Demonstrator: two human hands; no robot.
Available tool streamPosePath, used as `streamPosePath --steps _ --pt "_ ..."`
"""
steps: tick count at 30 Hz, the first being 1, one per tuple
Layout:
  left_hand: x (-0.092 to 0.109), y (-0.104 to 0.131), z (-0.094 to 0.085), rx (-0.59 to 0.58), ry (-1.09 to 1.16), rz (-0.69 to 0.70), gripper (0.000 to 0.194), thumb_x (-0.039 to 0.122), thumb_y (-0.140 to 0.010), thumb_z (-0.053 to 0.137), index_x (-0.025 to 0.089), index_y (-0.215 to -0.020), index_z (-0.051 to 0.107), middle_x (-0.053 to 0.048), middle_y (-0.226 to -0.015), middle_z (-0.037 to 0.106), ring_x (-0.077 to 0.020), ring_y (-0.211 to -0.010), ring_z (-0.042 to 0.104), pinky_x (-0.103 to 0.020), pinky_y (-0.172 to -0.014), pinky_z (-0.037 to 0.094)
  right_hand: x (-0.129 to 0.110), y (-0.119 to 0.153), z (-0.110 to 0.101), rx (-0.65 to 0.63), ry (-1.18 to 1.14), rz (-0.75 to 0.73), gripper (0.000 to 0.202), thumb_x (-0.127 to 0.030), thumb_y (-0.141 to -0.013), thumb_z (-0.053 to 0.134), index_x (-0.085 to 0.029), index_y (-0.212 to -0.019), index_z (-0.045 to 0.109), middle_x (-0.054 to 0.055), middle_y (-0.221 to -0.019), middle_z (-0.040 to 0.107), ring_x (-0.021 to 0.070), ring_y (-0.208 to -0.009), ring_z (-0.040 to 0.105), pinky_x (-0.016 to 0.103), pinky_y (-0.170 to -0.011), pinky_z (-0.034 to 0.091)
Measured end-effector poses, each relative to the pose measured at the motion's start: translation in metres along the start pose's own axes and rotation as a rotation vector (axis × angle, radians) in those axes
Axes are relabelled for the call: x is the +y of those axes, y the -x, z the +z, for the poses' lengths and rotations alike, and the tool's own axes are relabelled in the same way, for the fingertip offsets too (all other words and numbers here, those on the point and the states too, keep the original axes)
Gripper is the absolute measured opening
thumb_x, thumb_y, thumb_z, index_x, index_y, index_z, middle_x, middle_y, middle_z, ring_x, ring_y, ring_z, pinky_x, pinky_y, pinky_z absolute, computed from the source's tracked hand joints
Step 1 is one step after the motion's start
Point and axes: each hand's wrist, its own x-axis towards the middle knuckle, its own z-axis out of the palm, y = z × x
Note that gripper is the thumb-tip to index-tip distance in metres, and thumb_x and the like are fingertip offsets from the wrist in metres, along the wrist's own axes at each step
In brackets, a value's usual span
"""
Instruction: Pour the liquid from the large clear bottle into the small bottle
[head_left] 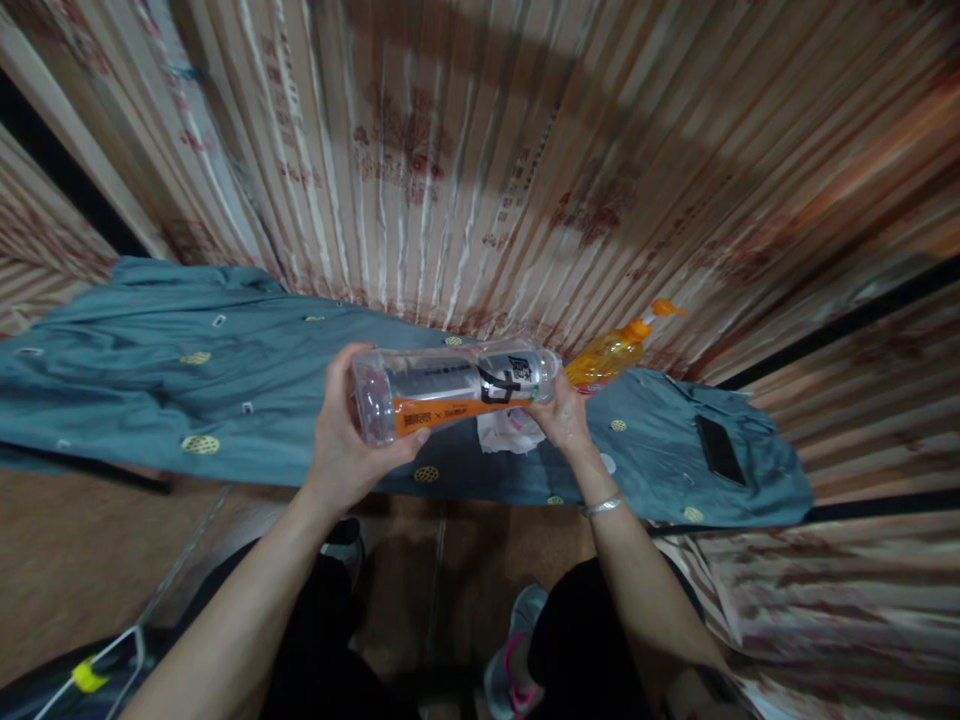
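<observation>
A clear plastic bottle with an orange and silver label lies sideways in the air over the cloth-covered surface. Its wide base is gripped by my left hand, thumb along the near side. My right hand holds it around the neck end; the fingers behind the bottle are partly hidden. Just beyond that hand stands a pump bottle of yellow liquid with an orange top, tilted in the view. Below the held bottle, a crumpled white tissue rests on the cloth.
A blue-green cloth with yellow prints covers the narrow table. A black phone lies toward its right end. Pleated patterned curtains hang behind, with black metal bars at the sides. A white, round item sits near my right wrist.
</observation>
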Motion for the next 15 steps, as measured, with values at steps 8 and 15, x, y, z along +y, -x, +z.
streamPosePath --steps 8,15 --pt "-0.0002 -0.0002 0.0004 0.008 0.008 0.002 0.081 0.048 -0.064 0.087 0.029 -0.133 0.049 -0.008 -0.118 0.063 -0.0297 -0.102 0.069 -0.048 -0.086 0.063 -0.0032 -0.0001 -0.0009 -0.005 0.012 0.025 0.065 -0.048 -0.075 0.077 -0.023 -0.133 0.059 0.011 -0.113 0.078 0.0361 -0.102 0.075 0.049 -0.090 0.060" --pt "-0.0020 -0.0003 0.0010 0.004 0.005 -0.002 0.082 0.052 -0.064 0.086 0.030 -0.133 0.048 -0.007 -0.118 0.063 -0.0298 -0.101 0.068 -0.049 -0.085 0.063 0.0001 -0.0006 -0.0008 -0.025 0.005 0.006 0.070 -0.049 -0.077 0.076 -0.023 -0.138 0.056 0.011 -0.115 0.077 0.0361 -0.106 0.075 0.048 -0.090 0.060"
